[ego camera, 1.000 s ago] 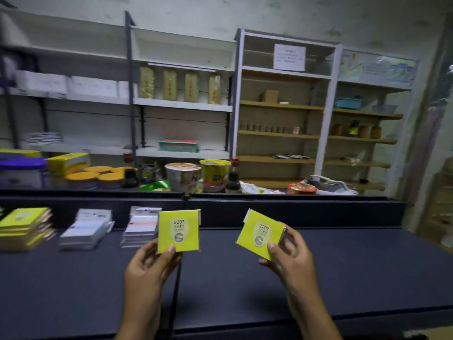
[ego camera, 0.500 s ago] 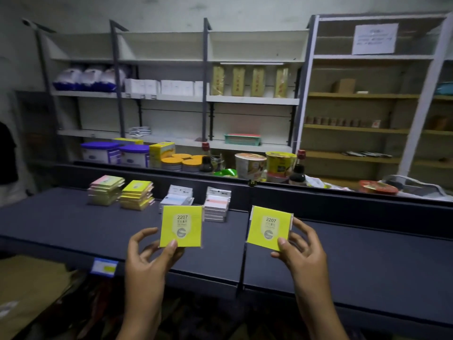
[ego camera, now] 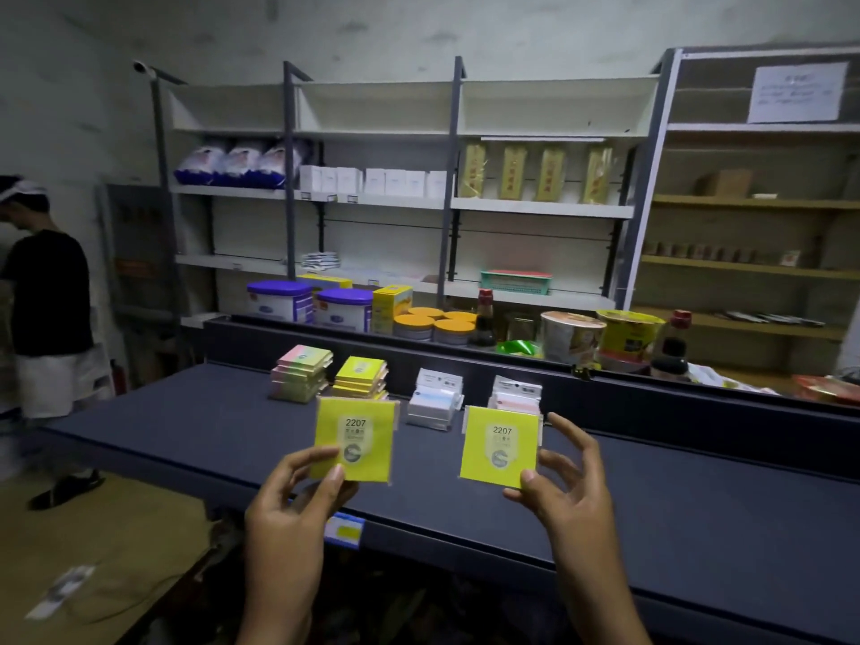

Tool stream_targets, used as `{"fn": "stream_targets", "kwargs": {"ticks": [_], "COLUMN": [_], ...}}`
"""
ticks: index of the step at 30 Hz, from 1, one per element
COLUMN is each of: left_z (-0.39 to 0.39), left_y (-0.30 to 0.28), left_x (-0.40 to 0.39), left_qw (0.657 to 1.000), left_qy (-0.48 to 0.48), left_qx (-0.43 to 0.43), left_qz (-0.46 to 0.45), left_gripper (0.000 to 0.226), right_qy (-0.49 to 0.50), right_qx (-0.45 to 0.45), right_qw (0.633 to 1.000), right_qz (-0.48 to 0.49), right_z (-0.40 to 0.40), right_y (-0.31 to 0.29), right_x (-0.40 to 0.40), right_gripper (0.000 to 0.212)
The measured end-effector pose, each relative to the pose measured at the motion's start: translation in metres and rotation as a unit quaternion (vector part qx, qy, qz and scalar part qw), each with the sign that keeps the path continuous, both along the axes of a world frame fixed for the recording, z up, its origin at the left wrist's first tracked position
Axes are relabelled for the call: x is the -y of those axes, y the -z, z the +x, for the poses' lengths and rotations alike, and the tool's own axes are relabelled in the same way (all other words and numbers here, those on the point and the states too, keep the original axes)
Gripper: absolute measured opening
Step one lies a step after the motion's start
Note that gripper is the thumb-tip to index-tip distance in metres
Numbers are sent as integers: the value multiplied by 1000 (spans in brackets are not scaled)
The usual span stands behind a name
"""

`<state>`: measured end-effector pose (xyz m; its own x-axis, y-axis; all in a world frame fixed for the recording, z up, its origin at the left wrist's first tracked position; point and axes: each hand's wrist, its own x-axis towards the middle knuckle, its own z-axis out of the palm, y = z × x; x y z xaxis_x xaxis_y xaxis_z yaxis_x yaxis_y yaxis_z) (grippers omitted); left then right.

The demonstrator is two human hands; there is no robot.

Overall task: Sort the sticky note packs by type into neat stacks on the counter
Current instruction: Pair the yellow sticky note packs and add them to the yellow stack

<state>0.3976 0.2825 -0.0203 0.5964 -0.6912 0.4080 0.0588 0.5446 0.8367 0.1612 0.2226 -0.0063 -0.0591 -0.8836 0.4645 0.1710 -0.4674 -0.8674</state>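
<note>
— What are the fingers doing?

— The left hand [ego camera: 298, 495] is pinching the lower edge of one yellow pack [ego camera: 354, 439], thumb on the printed face, the other fingers curled behind. The right hand [ego camera: 565, 486] is pinching the lower right corner of a second yellow pack [ego camera: 500, 446] with its thumb, while the remaining fingers are fanning out loosely to the right.

— Where are the packs sitting in the picture?

— Both are hanging upright in the centre of the frame, above the dark counter [ego camera: 651, 495], faces toward the wearer, apart from each other.

— What could be going wrong from here?

— To my eye that right pack is being held by very little; a corner pinch on slick wrapping could be letting it slide off onto the counter or over the front edge. And setting both down together on the yellow stack [ego camera: 360, 377], just behind the left pack, could be nudging it askew or into the pastel stack [ego camera: 300, 372] beside it.

— How do the packs look?

— Square, thin, bright yellow, wrapped in clear film, each showing "2207" above a round emblem. They are matching the yellow stack, not the white stacks [ego camera: 435, 398] further right.
</note>
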Motion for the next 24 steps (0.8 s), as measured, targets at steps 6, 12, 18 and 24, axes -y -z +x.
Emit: {"fn": "stream_targets", "kwargs": {"ticks": [6, 12, 18, 24], "left_z": [69, 112, 144, 169], "left_y": [10, 8, 12, 4], "left_x": [8, 24, 57, 105], "left_qw": [1000, 1000, 1000, 999], "left_qy": [4, 13, 1, -26], "left_qx": [0, -13, -15, 21], "left_qz": [22, 19, 18, 0], "left_gripper": [22, 24, 25, 24], "right_qy": [-9, -11, -19, -18], "right_qx": [-13, -17, -9, -42], "right_qw": [1000, 1000, 1000, 999], "right_qz": [2, 17, 9, -6], "right_z": [74, 118, 152, 176], "right_y": [6, 2, -1, -7], "right_x": [6, 25, 72, 135], "right_gripper": [40, 37, 38, 43]}}
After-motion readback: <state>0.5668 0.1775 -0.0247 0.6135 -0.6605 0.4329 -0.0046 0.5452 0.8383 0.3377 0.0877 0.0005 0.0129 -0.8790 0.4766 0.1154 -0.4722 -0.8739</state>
